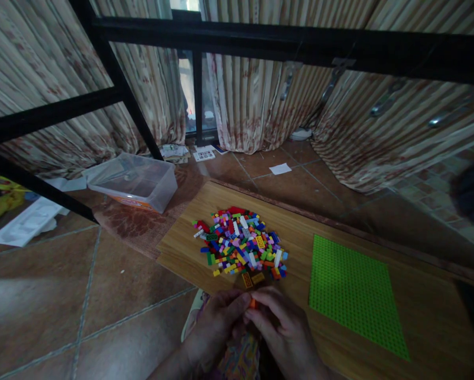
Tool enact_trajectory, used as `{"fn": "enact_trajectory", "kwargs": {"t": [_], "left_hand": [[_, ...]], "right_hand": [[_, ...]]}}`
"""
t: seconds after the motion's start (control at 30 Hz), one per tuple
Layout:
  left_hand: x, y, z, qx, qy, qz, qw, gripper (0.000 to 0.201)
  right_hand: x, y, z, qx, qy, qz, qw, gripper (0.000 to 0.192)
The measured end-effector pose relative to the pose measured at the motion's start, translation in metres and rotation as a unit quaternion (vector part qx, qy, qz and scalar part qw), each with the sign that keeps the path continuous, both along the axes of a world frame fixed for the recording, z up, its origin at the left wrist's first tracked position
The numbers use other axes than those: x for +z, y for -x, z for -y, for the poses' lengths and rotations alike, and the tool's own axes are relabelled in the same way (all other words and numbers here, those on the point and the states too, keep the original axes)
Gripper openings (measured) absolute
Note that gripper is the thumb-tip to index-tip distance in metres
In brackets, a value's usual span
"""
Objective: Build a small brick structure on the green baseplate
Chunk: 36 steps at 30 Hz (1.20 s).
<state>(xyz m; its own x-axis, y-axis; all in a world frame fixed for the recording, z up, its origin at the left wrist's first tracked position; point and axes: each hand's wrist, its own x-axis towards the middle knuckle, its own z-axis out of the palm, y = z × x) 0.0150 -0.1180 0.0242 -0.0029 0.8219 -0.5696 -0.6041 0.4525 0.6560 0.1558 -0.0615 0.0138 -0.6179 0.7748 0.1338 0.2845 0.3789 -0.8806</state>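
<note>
Orange brick [253,303] pinched between fingertips of left hand [224,315] and right hand [283,317] — long axis hidden. Brick pile [241,255] just beyond; green board [351,293] rightward — right hand nearer.

No words or numbers you can read here. You've got a QR-style code [204,155] on the white card [197,149] by the curtain [237,116], too small to resolve; the clear plastic bin [161,184]'s orange label [132,202] is illegible.

The tabletop [298,248] carries bricks [240,240] and a green baseplate [351,293].
</note>
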Motion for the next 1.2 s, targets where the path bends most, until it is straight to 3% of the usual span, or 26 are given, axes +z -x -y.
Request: {"fn": "enact_trajectory", "kwargs": {"t": [0.2,0.33,0.47,0.63,0.73,0.87,1.03,1.2], "left_hand": [[0.001,0.002,-0.001,0.027,0.019,0.04,0.999,0.042],[-0.003,0.008,-0.014,0.045,-0.016,-0.049,0.998,0.037],[-0.012,0.025,-0.049,0.026,-0.071,-0.175,0.982,0.034],[-0.025,0.052,-0.09,-0.027,-0.116,-0.355,0.927,0.021],[-0.03,0.062,-0.096,-0.036,-0.119,-0.409,0.904,0.015],[-0.027,0.069,-0.095,-0.062,-0.142,-0.511,0.845,0.019],[-0.015,0.076,-0.1,-0.063,-0.142,-0.571,0.806,0.024],[-0.017,0.079,-0.082,-0.032,-0.144,-0.548,0.823,0.028]], "right_hand": [[-0.004,0.005,0.003,-0.038,0.109,-0.096,0.989,0.014],[-0.005,0.016,-0.013,-0.064,0.043,-0.083,0.994,0.013],[-0.005,0.038,-0.048,-0.036,0.001,-0.052,0.998,0.013],[-0.011,0.056,-0.087,-0.033,-0.062,0.027,0.997,0.014],[-0.015,0.057,-0.097,-0.055,-0.089,0.047,0.993,0.016],[-0.015,0.057,-0.101,-0.052,-0.098,0.071,0.991,0.02],[0.001,0.036,-0.107,-0.074,-0.081,0.065,0.992,0.02],[0.004,-0.019,-0.095,-0.183,-0.061,0.07,0.979,0.019]]}}
